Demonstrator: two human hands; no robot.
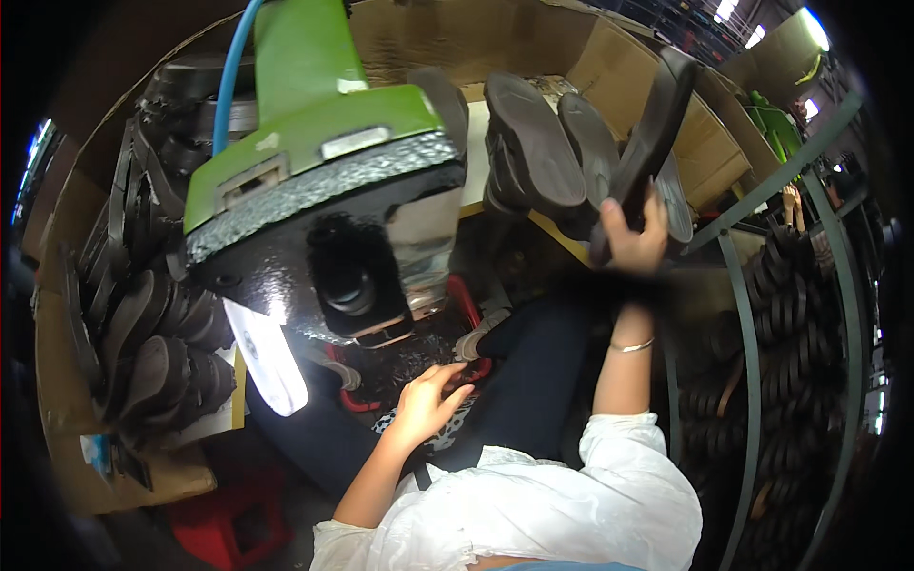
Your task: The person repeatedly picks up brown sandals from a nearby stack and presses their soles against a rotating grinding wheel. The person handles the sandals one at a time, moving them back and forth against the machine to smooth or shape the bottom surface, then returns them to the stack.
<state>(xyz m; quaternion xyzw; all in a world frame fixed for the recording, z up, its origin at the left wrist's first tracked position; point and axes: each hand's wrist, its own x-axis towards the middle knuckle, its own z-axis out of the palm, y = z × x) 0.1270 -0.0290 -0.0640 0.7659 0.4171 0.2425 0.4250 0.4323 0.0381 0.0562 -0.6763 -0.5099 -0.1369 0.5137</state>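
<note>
My right hand (638,236), reached out to the far right, is closed round the lower end of a dark brown shoe sole (657,119). That sole stands tilted up, above other brown soles (540,143) stacked beside the machine. Over my lap hangs my left hand (430,404), its fingers stretched and apart with nothing in them. In front of it is a green machine (314,143) with a shiny dark lower face. A bright white lamp (267,362) glows at its near left corner.
More soles (157,376) are piled in a cardboard box (62,381) at the left. A blue hose (228,81) runs up the machine. A grey metal rack (747,352) stands at the right with many soles. A red stool (228,519) is at the lower left.
</note>
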